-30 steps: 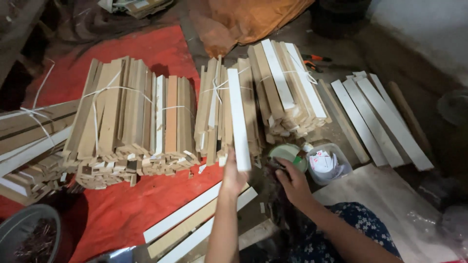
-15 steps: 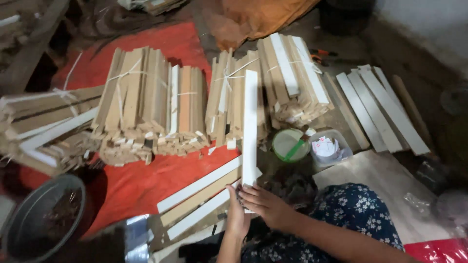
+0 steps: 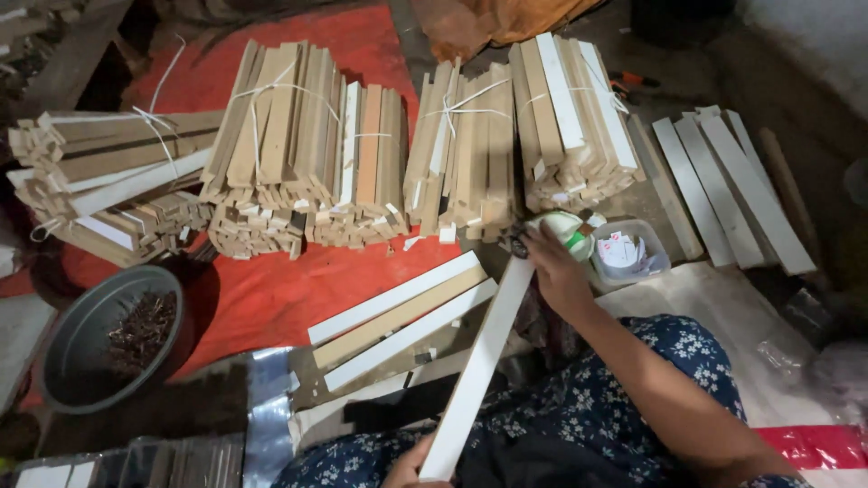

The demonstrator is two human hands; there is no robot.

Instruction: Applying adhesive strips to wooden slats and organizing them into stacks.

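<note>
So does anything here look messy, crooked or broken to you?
Nothing looks broken. The tied bundles of wooden strips have ragged, uneven ends, and the bundle on the far left lies crosswise to the others. The white strip held between the left hand and right hand is slanted only because it is held.

White strip point(image 3: 479, 361) is off the bundles point(image 3: 461, 154) now: I saw it lying up against them 1 s ago, now it runs diagonally over the lap. Left hand point(image 3: 411, 470) moved from its far end to the near end, at the bottom edge. Right hand point(image 3: 556, 271) shifted from the tape roll point(image 3: 565, 230) to the strip's far end. Camera view swung left; dark bowl point(image 3: 99, 339) now fully in frame.
</note>
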